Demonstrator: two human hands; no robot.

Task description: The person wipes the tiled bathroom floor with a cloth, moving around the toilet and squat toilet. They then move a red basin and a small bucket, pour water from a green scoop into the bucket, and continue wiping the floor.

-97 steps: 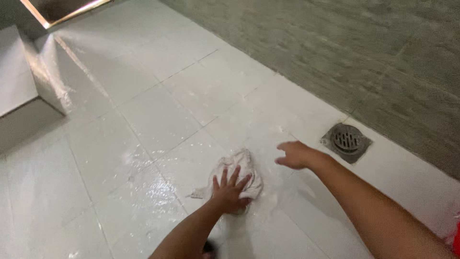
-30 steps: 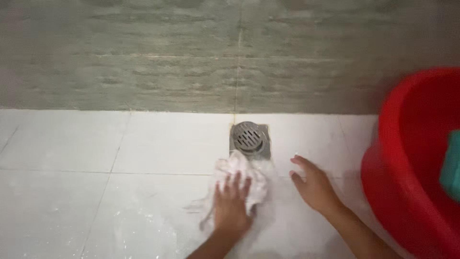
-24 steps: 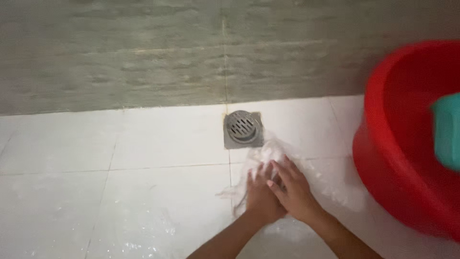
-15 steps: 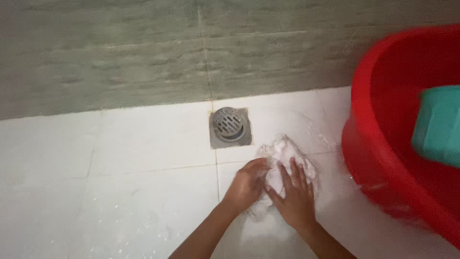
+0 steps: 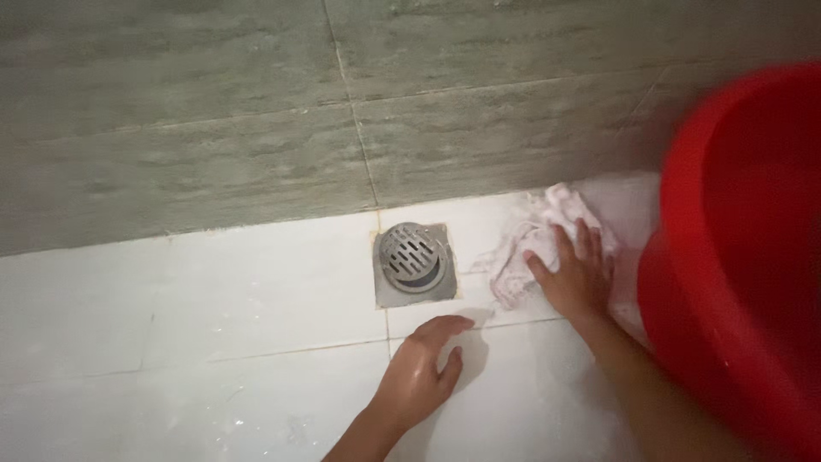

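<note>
Nearest to us we see our left hand (image 5: 419, 372) lying flat on the white floor tiles (image 5: 214, 299), with the palm down and the fingers open and spread; it holds nothing, and its fingertips point toward the drain. A little farther our right hand (image 5: 575, 278) presses down on a white cloth (image 5: 534, 235), the fingers open and laid across it, not closed around it. The cloth is crumpled and looks wet, and it lies on the floor just in front of the wall, between the floor drain (image 5: 412, 261) and the red tub (image 5: 740, 257). The drain is a square metal plate with a round slotted grate, set in the tile just beside the cloth on its left side and apart from the left hand. The red tub stands on the floor at the right edge, very near to our right forearm. Behind all this rises the wall of grey-green tiles (image 5: 214, 128), meeting the floor just behind the drain.
</note>
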